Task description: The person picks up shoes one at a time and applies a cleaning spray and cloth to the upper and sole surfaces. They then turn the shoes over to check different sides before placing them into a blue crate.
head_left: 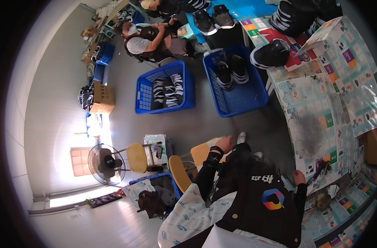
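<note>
Presently, item by item, each placed from the counter (316, 124), which is covered in printed paper sheets with a worn grey patch.

1. Right hand (298, 177): at the counter's near edge, touching or just short of it. Fingers too small to judge, apart or together; I cannot tell.
2. Small dark tool (322, 168): on the counter, just beside the right hand on its far side. Its long axis runs slantwise, from the hand up and inward over the counter. It is the thing nearest either hand, and the right hand is much the nearer.
3. Left hand (225, 144): well off the counter, resting at the person's dark-trousered knee (238, 155). Whether the fingers are spread or closed is not readable; nothing is seen held.
4. Black-and-white shoe (271, 53): on the counter's far end, well apart from both hands.
5. Two blue baskets (184, 89) (242, 101): on the floor beside the counter, both holding black-and-white shoes.
6. Yellow chair (136, 157) and fan (105, 163): further from the counter, beyond the left hand.
7. Seated co-worker (151, 41): beyond the baskets.
</note>
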Demonstrator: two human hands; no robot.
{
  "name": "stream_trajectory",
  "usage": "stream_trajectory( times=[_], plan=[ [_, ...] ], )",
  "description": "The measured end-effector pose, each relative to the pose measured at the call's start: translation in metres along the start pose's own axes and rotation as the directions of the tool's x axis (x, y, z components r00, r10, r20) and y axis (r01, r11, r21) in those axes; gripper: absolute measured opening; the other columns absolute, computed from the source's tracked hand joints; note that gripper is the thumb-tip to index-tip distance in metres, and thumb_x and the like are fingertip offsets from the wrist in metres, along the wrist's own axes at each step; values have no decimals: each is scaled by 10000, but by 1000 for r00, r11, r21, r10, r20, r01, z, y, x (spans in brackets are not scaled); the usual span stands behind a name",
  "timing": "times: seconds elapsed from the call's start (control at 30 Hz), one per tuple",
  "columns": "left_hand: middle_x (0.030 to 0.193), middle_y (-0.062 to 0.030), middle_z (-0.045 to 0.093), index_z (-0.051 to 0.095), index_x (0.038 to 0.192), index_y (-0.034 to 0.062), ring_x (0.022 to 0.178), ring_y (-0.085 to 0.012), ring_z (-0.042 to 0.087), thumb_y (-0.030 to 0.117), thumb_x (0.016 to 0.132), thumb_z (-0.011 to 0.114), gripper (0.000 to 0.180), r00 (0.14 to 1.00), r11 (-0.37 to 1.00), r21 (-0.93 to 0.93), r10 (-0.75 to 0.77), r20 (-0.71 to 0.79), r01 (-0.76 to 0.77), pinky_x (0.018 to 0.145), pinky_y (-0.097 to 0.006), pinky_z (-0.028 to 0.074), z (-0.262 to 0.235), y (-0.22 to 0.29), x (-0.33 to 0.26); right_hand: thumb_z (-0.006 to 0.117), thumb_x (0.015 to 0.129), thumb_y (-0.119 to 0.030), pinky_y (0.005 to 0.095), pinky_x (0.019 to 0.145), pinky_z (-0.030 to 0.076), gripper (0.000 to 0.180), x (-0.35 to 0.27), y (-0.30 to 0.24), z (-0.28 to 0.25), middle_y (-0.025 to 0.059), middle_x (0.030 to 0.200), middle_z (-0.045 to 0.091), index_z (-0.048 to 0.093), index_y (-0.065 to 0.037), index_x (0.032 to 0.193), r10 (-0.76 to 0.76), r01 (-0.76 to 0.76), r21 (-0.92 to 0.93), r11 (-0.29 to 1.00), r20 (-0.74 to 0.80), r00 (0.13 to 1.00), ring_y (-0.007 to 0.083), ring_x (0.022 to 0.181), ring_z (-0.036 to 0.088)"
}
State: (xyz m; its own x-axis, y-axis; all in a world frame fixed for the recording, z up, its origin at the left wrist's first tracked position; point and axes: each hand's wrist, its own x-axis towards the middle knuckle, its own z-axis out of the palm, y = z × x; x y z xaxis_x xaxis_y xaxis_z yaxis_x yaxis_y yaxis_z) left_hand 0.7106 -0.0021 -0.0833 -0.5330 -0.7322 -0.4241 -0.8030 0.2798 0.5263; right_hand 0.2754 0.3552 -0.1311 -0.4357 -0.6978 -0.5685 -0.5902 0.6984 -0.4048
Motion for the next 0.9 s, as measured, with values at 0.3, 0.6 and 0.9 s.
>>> stream_trajectory(
  times=[0.3,0.6,0.9],
  plan=[
    [1068,-224,688,630,1185,46,1011,-412,641,212,904,573,331,1000,998,60,2,-10,-2,886,-499,512,-38,-2,16,659,866,-191,432,864,543,249,-2,-16,12,196,1011,714,701,-26,1048,20,-19,105,994,-9,1000,355,979,686],
    [1032,-192,704,635,1213,45,987,-395,651,198,898,585,354,1000,999,-25,-25,-15,25,884,-484,513,-20,-21,-22,625,862,-182,406,844,551,303,-1,-23,1,180,989,723,689,-2,1097,2,-1,62,998,-16,1000,328,944,700],
    [1027,-221,704,637,1212,60,987,-398,653,222,897,586,358,1000,999,15,-28,-15,28,872,-492,511,-5,-29,-36,642,847,-187,422,882,541,307,-4,-22,7,188,1030,718,695,-8,1090,10,-8,64,998,-27,1000,341,992,690]
  ],
)
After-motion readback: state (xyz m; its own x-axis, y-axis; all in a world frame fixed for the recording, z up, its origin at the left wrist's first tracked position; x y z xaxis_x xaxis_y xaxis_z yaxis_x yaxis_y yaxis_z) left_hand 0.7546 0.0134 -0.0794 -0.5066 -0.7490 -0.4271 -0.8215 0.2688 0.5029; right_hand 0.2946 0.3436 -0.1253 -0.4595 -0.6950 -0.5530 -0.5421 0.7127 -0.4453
